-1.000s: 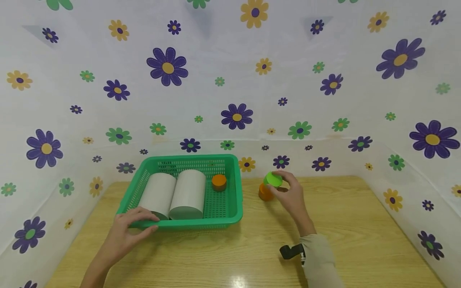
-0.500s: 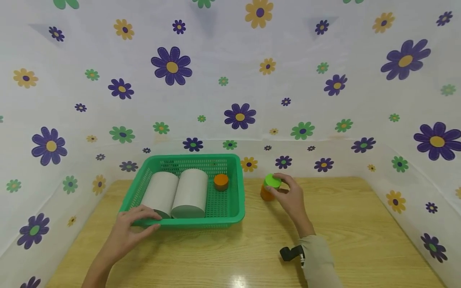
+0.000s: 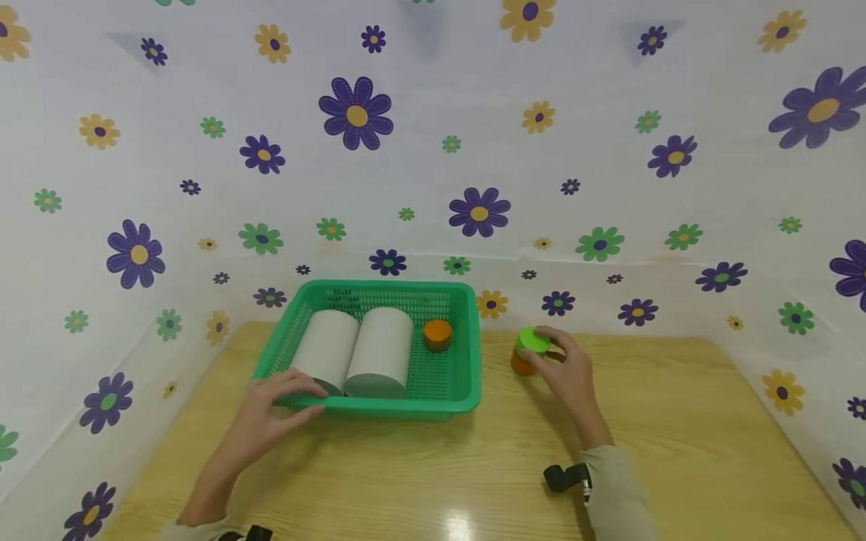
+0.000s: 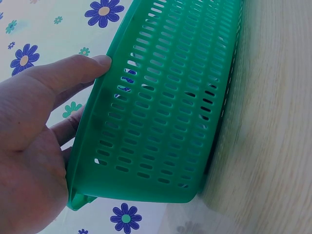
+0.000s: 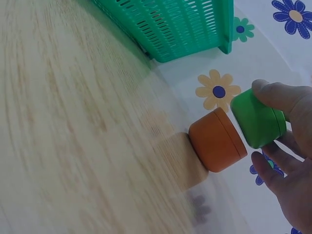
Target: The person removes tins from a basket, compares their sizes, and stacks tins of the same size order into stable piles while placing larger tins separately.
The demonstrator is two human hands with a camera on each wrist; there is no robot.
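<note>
A green plastic basket [image 3: 379,406] holds two white cylinders [image 3: 381,349] lying side by side and a small orange round container [image 3: 437,335] near its right side. My left hand [image 3: 274,413] grips the front rim near the left corner, thumb outside and fingers over the edge; the left wrist view shows the thumb on the basket's rim [image 4: 92,105]. To the right of the basket, my right hand [image 3: 564,368] pinches a small green round container [image 5: 258,119] by its sides. Directly under it another orange container [image 5: 217,141] stands on the table; whether the two touch, I cannot tell.
The wooden table [image 3: 419,473] reaches back to a white flower-patterned cloth [image 3: 419,165], which also rises at both sides. A black wrist camera mount [image 3: 567,477] sticks out from the right sleeve.
My right hand has lowered the green container, lining it up over the orange one. The left hand has stayed on the basket rim. The whole head view has shifted.
</note>
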